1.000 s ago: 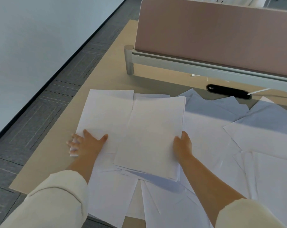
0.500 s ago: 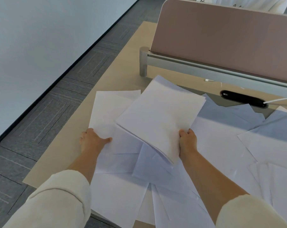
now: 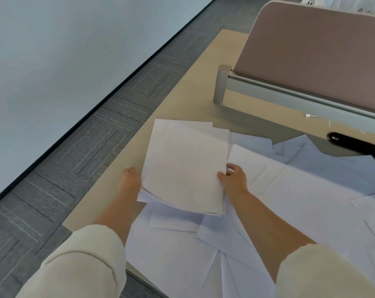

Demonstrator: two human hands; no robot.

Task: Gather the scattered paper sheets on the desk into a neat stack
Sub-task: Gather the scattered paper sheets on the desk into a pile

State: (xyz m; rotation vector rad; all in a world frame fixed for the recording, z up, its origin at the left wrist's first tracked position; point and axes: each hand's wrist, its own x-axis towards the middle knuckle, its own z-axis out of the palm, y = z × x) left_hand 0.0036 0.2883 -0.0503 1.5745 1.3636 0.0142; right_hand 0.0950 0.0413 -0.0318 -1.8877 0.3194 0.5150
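Observation:
A stack of white paper sheets [image 3: 185, 166] is lifted a little above the beige desk [image 3: 191, 100], its edges slightly uneven at the top right. My left hand [image 3: 128, 182] grips the stack's left edge, fingers hidden beneath it. My right hand [image 3: 235, 179] holds the right edge, thumb on top. More loose sheets [image 3: 300, 190] lie scattered and overlapping across the desk to the right and below the stack.
A pink partition panel [image 3: 311, 46] on a grey metal rail [image 3: 290, 93] closes the desk's far side. A black cable slot [image 3: 354, 145] sits by the rail. The desk's left edge drops to grey carpet [image 3: 96, 136] and a white wall.
The stack swung from tilted right back to roughly upright and moved left. My left hand left the flat sheet on the desk and took hold of the stack's left edge, adding that sheet.

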